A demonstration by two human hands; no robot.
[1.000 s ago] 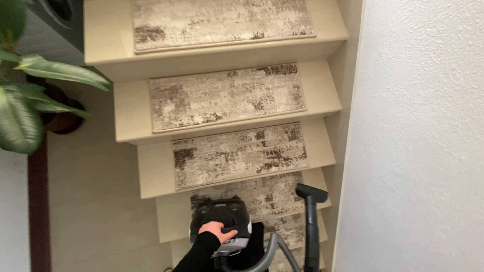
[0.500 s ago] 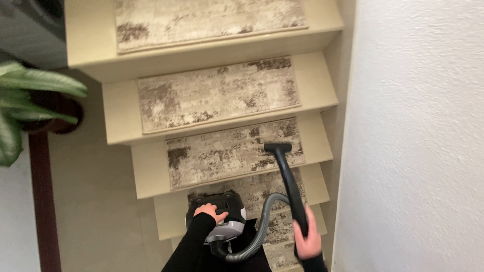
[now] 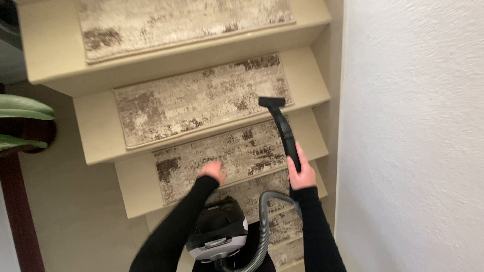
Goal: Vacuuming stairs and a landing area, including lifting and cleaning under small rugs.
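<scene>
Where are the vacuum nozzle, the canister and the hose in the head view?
vacuum nozzle [image 3: 272, 102], head view: on the flat black head resting on a stair tread mat.
canister [image 3: 218, 229], head view: on its black top housing.
hose [image 3: 263, 229], head view: on the grey ribbed curve beside the canister.

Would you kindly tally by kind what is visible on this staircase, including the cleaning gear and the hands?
Stair carpet mats: 5
Vacuum cleaner body: 1
Vacuum nozzle wand: 1
Grey hose: 1
Hands, left hand and right hand: 2
Potted plant: 1
Total: 11
</scene>
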